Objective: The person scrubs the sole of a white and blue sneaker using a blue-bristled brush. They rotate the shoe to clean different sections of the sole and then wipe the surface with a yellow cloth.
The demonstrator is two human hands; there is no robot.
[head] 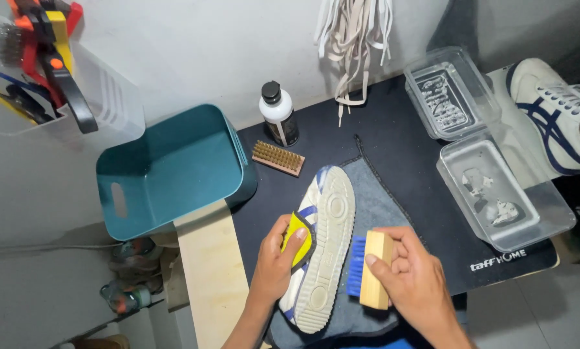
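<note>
Your left hand clamps its fingers on the sole-up sneaker lying on the grey cloth; your right hand grips the blue-bristled brush against the sole edge. Scrubbing step: next calls for firm strokes.

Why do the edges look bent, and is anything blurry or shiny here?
Head view: wide-lens distortion curves the teal basket and the edges; light glares off the clear plastic boxes; the sneaker, left hand and right hand holding the brush look sharp.

shoe on cloth, basket left, boxes right
</note>
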